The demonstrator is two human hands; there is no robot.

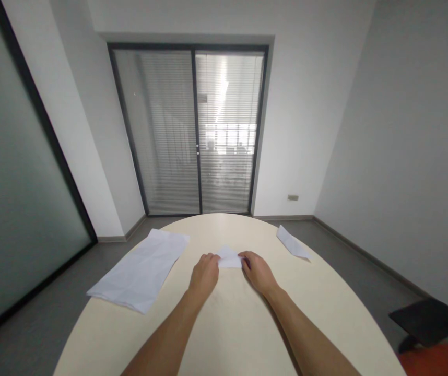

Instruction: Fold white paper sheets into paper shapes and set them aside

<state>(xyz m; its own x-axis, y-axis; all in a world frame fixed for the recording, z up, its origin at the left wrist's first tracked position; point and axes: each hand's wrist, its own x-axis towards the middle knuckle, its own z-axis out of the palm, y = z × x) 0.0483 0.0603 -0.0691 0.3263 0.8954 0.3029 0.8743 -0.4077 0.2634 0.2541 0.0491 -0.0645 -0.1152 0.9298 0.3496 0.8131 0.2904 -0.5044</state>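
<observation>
A small folded piece of white paper (229, 257) lies on the round cream table (232, 324), in front of me. My left hand (205, 274) rests on the table with its fingers curled against the paper's left edge. My right hand (258, 270) pinches the paper's right edge with curled fingers. Both forearms stretch out over the tabletop. The parts of the paper under the fingertips are hidden.
A stack of large white sheets (141, 271) lies on the table's left side. A folded white paper (292, 243) sits near the far right rim. A dark chair with an orange part (431, 326) stands at the lower right. Glass doors with blinds (192, 130) are ahead.
</observation>
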